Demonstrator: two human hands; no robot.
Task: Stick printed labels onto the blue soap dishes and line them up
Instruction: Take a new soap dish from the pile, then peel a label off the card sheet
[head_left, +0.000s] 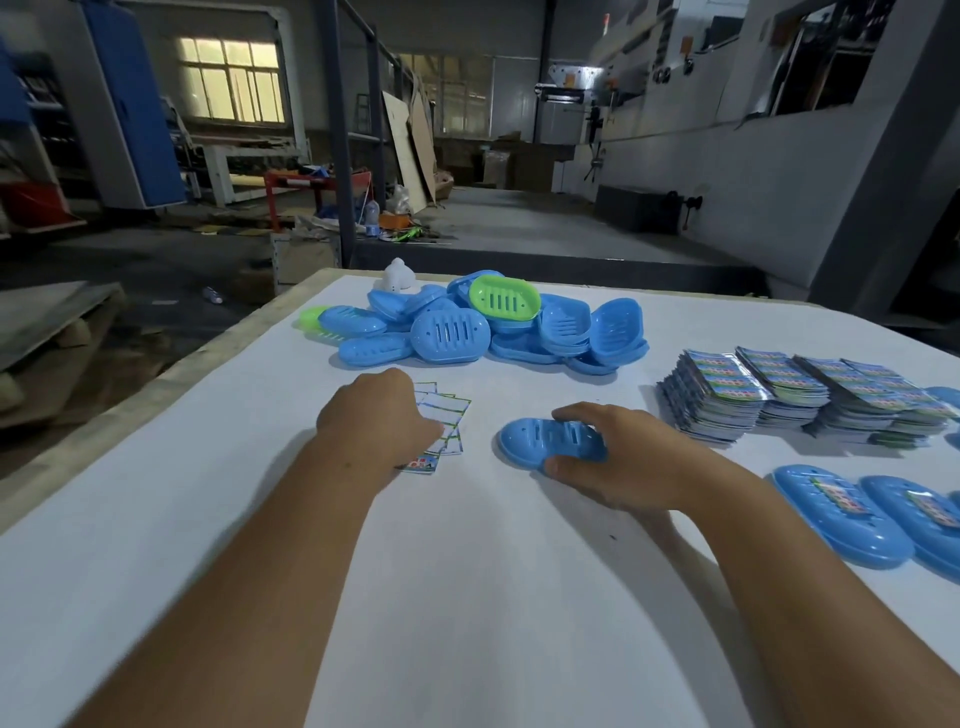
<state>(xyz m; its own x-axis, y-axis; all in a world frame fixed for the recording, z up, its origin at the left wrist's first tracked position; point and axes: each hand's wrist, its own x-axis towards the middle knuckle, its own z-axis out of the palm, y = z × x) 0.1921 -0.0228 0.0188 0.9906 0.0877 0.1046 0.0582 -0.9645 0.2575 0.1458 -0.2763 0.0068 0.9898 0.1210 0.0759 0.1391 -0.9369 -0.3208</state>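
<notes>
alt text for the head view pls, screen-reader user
On a white table, the right hand grips an unlabelled blue soap dish while the left hand rests on loose labels. Behind lie piled dishes; label stacks and labelled dishes sit right.

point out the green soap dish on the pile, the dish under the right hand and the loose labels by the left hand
green soap dish (504, 298), head view, slotted base
blue soap dish (540, 439), head view, bare slotted top
loose labels (445, 413), head view, white backing

your right hand (613, 457) grips a blue soap dish (540, 439) on the worktop (467, 597); your left hand (379, 415) rests on loose labels (441, 421).
</notes>
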